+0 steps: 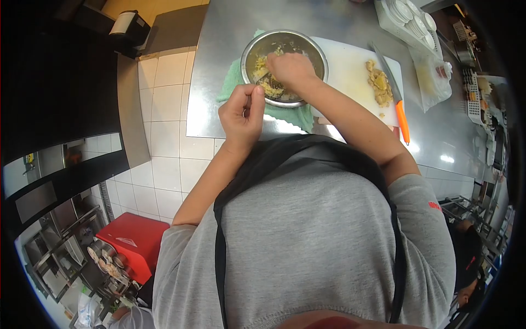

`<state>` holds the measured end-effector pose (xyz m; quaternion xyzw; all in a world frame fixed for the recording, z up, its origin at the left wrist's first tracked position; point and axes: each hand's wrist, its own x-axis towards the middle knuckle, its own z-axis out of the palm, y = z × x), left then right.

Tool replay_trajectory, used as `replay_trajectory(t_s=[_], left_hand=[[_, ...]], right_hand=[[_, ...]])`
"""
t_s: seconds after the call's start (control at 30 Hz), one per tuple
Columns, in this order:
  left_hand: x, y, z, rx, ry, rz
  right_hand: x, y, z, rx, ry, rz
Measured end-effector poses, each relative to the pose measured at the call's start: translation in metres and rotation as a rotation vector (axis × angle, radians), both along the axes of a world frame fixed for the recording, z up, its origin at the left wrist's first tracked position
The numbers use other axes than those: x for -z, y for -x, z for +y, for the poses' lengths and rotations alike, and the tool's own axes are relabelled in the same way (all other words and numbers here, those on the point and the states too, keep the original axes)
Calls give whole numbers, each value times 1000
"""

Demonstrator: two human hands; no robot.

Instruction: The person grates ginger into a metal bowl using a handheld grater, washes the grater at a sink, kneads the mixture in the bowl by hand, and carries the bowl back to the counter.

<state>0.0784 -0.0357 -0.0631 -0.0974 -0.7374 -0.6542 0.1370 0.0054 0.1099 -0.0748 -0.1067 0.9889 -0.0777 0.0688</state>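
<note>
A round metal bowl (324, 64) sits on a green cloth (233, 82) and holds yellowish chopped food (271, 88) with a dark patch among it that I cannot make out. My right hand (290, 68) reaches into the bowl, fingers curled down over the food; what they grip is hidden. At the bowl's near left rim is my left hand (241, 112), closed with thumb and fingertips together. Whatever it pinches is too small to name. To the right, a white cutting board (345, 71) carries a pile of brownish-yellow pieces (379, 85) and an orange-handled knife (401, 118).
The bowl and board rest on a steel table (224, 33). At its back right stand a white basket of dishes (408, 22) and a plastic bag (433, 82). A red box (131, 241) is behind me on the left. Another person (466, 252) is at the lower right.
</note>
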Motion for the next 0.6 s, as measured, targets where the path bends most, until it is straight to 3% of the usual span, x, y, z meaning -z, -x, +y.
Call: replay_trajectory(t_s=[0.17,0.3,0.4,0.43,0.6], left_hand=[[3,-5,1,-8,27,2],[6,-4,3,3,8,-16],[3,-1,2,21,4,15],[1,-3,1,47,24,36],[-9,-8,7,68,68,56]], right_hand=[[-9,-14,-7,24,91,13],[14,13,12,7,20,40],[-8,-9,-4,-52,-4,34],[-12,-16,-7,-45,104,62],[16,1,15,16,-6,-13]])
